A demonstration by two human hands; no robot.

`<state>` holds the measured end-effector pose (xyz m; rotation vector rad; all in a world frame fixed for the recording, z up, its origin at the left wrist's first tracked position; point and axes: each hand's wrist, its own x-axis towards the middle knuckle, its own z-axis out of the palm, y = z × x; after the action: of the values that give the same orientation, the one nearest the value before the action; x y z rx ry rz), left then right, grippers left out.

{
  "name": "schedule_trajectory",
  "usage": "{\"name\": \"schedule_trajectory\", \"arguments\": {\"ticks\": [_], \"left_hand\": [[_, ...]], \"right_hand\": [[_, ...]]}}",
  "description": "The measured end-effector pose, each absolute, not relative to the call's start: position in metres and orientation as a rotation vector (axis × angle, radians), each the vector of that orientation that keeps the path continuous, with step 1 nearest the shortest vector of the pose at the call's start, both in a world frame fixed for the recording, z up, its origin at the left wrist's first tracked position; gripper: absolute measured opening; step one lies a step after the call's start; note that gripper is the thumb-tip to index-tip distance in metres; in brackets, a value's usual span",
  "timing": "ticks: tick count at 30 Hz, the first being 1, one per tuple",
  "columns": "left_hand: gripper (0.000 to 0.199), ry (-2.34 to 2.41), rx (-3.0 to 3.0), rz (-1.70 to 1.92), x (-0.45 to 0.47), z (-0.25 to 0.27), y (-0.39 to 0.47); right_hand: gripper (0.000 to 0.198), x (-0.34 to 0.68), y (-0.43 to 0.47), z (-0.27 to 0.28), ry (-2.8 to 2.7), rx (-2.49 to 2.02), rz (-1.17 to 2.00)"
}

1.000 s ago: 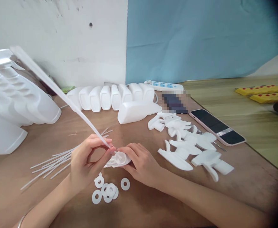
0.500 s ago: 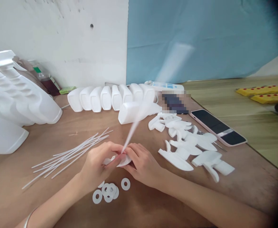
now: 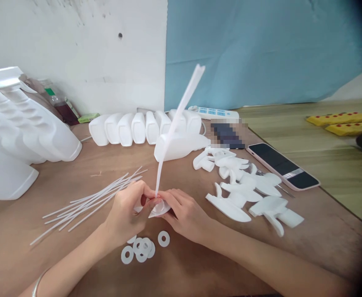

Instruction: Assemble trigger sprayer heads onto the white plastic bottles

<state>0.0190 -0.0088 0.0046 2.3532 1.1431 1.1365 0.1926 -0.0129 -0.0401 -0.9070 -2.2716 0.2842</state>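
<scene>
At the middle of the table my left hand (image 3: 130, 210) pinches the lower end of a long thin white dip tube (image 3: 175, 123) between thumb and fingers. The tube rises from the fingertips, leaning a little to the right. My right hand (image 3: 185, 212) is wrapped round a white trigger spray head (image 3: 160, 209), much of it covered by the fingers. The tube's lower end meets the spray head; how far it sits inside is hidden. Several flat white ring washers (image 3: 141, 246) lie just below the hands. Loose dip tubes (image 3: 91, 202) lie to the left.
More spray heads (image 3: 239, 185) lie heaped at the right, beside a phone (image 3: 284, 165). White bottles (image 3: 125, 130) lie in a row along the wall, with one bottle (image 3: 181, 146) in front. Large white bottles (image 3: 41, 128) stand at the left. A power strip (image 3: 215, 113) is behind.
The tube's upper end has swung left and is more upright, no longer smeared by motion. Both hands have stayed nearly in place, with slightly more of the spray head showing.
</scene>
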Motion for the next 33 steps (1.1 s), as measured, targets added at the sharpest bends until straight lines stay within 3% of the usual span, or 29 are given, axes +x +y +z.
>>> {"name": "schedule_trajectory", "arguments": {"ticks": [10,17,22,24,27,29,33], "left_hand": [[0.011,1.097,2.351,1.078,0.020,-0.004,-0.012],[0.008,1.066,2.181,0.860,0.012,0.012,-0.005],[0.022,1.561,2.072,1.378,-0.037,0.028,0.047],[0.042,1.934,2.032,1.495,-0.063,0.027,0.077],[0.080,2.245,2.101,1.209,-0.090,0.018,0.115],[0.093,2.319,2.109,1.011,-0.097,0.010,0.129],[0.089,2.260,2.040,1.030,-0.097,0.001,0.136]], "right_hand": [[0.028,0.192,-0.015,-0.038,-2.267,-0.898,0.328],[0.022,0.190,-0.010,-0.024,-2.017,-1.123,0.864],[0.019,0.191,-0.008,-0.014,-1.885,-1.247,0.987],[0.019,0.191,-0.008,-0.015,-1.874,-1.227,0.993],[0.019,0.192,-0.008,-0.017,-1.859,-1.221,0.983],[0.019,0.192,-0.008,-0.017,-1.853,-1.214,0.969],[0.021,0.193,-0.009,-0.014,-1.799,-1.148,1.067]]}}
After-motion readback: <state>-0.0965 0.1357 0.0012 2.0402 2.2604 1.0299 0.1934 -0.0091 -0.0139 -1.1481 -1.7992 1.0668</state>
